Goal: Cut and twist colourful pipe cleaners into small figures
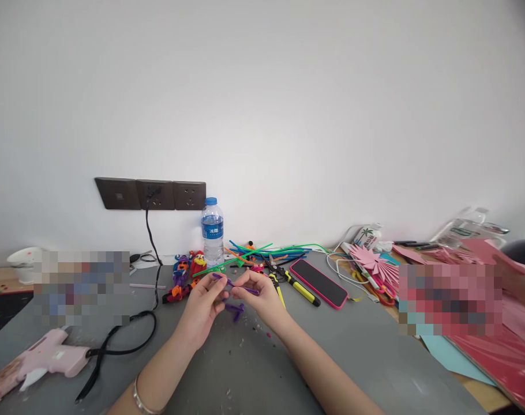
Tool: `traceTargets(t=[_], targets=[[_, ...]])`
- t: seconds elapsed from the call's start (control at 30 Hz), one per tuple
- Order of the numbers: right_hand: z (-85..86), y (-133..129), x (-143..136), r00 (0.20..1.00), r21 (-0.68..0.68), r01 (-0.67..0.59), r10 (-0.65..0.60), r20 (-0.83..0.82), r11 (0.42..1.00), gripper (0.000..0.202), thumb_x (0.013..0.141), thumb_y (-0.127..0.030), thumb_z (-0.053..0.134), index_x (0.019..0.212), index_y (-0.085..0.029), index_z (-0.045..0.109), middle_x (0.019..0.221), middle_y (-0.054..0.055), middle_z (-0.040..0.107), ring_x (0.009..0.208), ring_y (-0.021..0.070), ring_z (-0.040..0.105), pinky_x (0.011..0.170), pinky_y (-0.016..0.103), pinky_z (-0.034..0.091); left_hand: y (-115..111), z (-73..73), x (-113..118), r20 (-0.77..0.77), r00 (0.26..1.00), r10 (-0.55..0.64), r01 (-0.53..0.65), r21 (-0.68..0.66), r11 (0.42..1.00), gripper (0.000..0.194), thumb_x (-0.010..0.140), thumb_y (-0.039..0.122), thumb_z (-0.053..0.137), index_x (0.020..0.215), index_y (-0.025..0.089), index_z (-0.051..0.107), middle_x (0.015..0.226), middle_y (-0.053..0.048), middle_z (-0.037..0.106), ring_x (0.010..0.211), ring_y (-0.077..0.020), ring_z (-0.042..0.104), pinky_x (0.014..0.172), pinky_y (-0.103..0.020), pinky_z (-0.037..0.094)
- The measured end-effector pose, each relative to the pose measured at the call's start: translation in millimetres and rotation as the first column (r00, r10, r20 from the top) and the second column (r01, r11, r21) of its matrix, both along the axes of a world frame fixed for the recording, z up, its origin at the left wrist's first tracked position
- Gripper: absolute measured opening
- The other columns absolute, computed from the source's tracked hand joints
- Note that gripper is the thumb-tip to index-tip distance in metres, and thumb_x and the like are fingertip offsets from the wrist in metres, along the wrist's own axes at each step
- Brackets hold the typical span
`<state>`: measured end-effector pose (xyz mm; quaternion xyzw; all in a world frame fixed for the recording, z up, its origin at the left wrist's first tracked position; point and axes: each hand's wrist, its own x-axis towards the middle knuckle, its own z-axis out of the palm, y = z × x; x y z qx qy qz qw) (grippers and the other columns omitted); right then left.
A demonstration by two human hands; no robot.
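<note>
Between my fingertips, over the middle of the grey mat, is a purple pipe cleaner (pixel 231 283). My left hand (pixel 205 305) pinches its left part, and my right hand (pixel 260 297) grips it from the right, close beside the left fingers. Just below them on the mat lies a purple twisted pipe-cleaner piece (pixel 237 312), touched by neither hand as far as I can see. Behind my right hand rest yellow-and-black pliers (pixel 301 286). Small colourful pipe-cleaner figures (pixel 182 274) stand behind my left hand.
A water bottle (pixel 213 233) stands by the wall, with loose pipe cleaners (pixel 280 252) to its right. A phone (pixel 318 282) lies right of the pliers. At left are a pink glue gun (pixel 41 360) and its black cord (pixel 128 349). Pink paper (pixel 522 317) and another person's hand (pixel 520 282) are at right.
</note>
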<state>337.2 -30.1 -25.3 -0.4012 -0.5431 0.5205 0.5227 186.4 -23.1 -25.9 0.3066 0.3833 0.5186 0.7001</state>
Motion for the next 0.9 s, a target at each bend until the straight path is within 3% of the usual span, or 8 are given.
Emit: traceTargets(t=[0.23,0.37,0.53,0.73,0.9], targets=[[1.3,0,0,0.999,0.008,-0.02,0.02,-0.031,1.0,0.024,0.07,-0.037,0.078,0.075,-0.019,0.063,0.073,0.0,0.067,0.071,0.0155,0.067,0.072,0.029,0.053,4,-1.5,-3,-0.033,0.999,-0.009,0.01,0.052,0.999,0.038,0.056,0.036,0.088,0.08,0.016,0.066,0.06,0.008,0.048,0.049,-0.0034,0.035,0.042,-0.016,0.026],[2.3,1,2,0.995,0.011,-0.011,0.012,-0.097,1.0,0.025,0.07,-0.038,0.079,0.075,-0.019,0.062,0.073,0.0,0.067,0.071,0.0164,0.068,0.074,0.031,0.055,5,3.0,-5,-0.03,1.0,0.008,-0.006,0.044,0.999,0.046,0.053,0.034,0.09,0.083,0.017,0.059,0.065,0.007,0.051,0.053,-0.0052,0.038,0.045,-0.018,0.027],[0.6,4,5,0.998,0.054,0.005,-0.001,-0.057,0.999,0.023,0.072,-0.039,0.077,0.076,-0.019,0.066,0.071,0.001,0.066,0.07,0.0165,0.066,0.072,0.03,0.053,4,7.0,-6,-0.114,0.993,-0.036,0.043,0.061,0.997,0.046,0.053,0.037,0.089,0.07,0.019,0.051,0.064,0.007,0.051,0.052,-0.0064,0.036,0.047,-0.02,0.025],[3.7,5,9,1.0,0.138,0.01,-0.008,-0.013,0.99,0.02,0.073,-0.038,0.076,0.075,-0.02,0.069,0.076,0.002,0.066,0.071,0.0154,0.06,0.068,0.027,0.051,4,7.9,-10,-0.282,0.953,-0.111,0.161,0.159,0.974,0.036,0.059,0.041,0.085,0.066,0.016,0.059,0.059,0.005,0.05,0.051,-0.0076,0.035,0.049,-0.022,0.023],[4.3,5,9,0.999,0.079,-0.008,0.01,-0.033,0.997,0.023,0.071,-0.04,0.077,0.078,-0.02,0.068,0.076,0.002,0.066,0.07,0.0159,0.062,0.072,0.03,0.053,4,9.2,-10,-0.307,0.95,-0.055,0.117,0.188,0.975,0.037,0.057,0.044,0.084,0.067,0.017,0.061,0.057,0.005,0.048,0.05,-0.0077,0.034,0.049,-0.021,0.024]])
